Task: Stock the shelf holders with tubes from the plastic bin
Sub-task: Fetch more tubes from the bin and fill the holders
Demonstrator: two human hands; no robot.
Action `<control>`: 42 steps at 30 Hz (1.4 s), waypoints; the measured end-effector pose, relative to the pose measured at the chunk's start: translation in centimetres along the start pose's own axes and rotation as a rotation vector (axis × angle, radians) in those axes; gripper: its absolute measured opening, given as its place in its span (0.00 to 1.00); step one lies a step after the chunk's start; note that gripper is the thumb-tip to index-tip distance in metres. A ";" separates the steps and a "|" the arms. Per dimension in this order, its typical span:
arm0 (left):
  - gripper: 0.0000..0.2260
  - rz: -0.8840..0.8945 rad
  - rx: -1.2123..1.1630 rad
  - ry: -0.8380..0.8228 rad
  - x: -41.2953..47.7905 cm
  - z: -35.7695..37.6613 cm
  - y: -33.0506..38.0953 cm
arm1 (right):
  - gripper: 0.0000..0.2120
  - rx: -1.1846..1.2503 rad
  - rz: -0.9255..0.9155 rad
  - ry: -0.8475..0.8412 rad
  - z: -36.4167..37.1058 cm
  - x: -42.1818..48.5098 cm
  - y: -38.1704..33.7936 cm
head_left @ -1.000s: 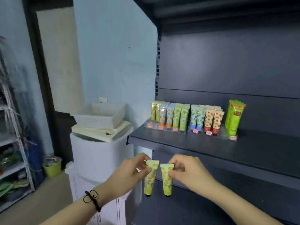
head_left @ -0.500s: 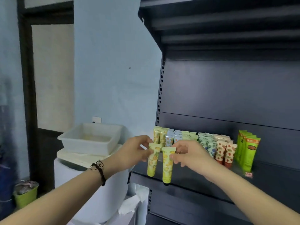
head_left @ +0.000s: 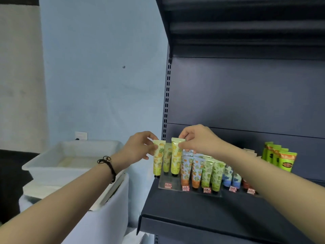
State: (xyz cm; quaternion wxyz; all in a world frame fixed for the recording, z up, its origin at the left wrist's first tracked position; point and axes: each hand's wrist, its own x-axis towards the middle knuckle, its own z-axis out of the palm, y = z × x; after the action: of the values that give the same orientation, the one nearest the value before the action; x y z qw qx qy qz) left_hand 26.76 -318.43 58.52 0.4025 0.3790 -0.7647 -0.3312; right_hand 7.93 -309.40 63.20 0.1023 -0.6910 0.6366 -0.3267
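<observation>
- the left hand (head_left: 139, 148) is reaching in from the lower left, its grip pinching the crimped top of the outer yellow tube (head_left: 158, 161) between thumb and fingertips
- a dark cord bracelet (head_left: 107, 167) is sitting on that wrist
- the right hand (head_left: 195, 140) is reaching over the stocked rows, its grip pinching the crimped top of the inner yellow tube (head_left: 176, 158) in the same way
- both held tubes are hanging upright, black caps down, at the left end of the clear holder (head_left: 162, 184) on the dark shelf (head_left: 193, 212)
- the outer one's cap is sitting at the holder's left edge and the inner one's is over the holder; cannot tell whether either cap is touching it
- a third yellow tube (head_left: 167, 158) is standing just behind, between the two held ones
- to the right, more tubes are standing cap-down in rows: orange-and-blue tubes (head_left: 190, 171), then green-leaf tubes (head_left: 211, 175), then blue tubes (head_left: 230, 177); further ones are partly hidden behind the right forearm
- small red price tags (head_left: 185, 188) are lining the holder's front edge
- taller bright green tubes (head_left: 284, 160) are standing apart at the far right of the shelf
- the white plastic bin (head_left: 70, 155) is resting left of the shelf on a white lid-like slab atop a white-draped stand (head_left: 109, 219), against the pale blue wall; what is in the bin is too washed out to tell
</observation>
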 end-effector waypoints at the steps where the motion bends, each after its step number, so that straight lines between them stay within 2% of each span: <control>1: 0.07 -0.006 -0.002 -0.006 0.6 0.0 -0.3 | 0.04 -0.015 0.001 0.004 0.1 0.6 -0.1; 10: 0.04 -0.047 -0.030 0.004 4.0 1.1 -2.8 | 0.03 -0.077 0.012 0.073 2.1 4.6 1.7; 24: 0.03 -0.064 -0.050 -0.032 5.4 3.9 -4.3 | 0.04 -0.404 0.045 0.200 5.2 6.3 4.4; 34: 0.05 -0.060 0.042 -0.028 5.7 5.4 -5.0 | 0.04 -0.450 0.129 0.187 5.7 5.4 5.1; 42: 0.05 0.010 0.122 0.014 5.8 5.6 -4.6 | 0.10 -0.437 0.178 0.113 5.1 5.7 5.0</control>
State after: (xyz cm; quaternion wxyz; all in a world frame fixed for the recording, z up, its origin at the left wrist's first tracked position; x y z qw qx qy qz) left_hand 21.06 -324.46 54.31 0.3856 0.4014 -0.7824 -0.2792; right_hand 6.65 -317.04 58.36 -0.0568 -0.6187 0.7552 -0.2090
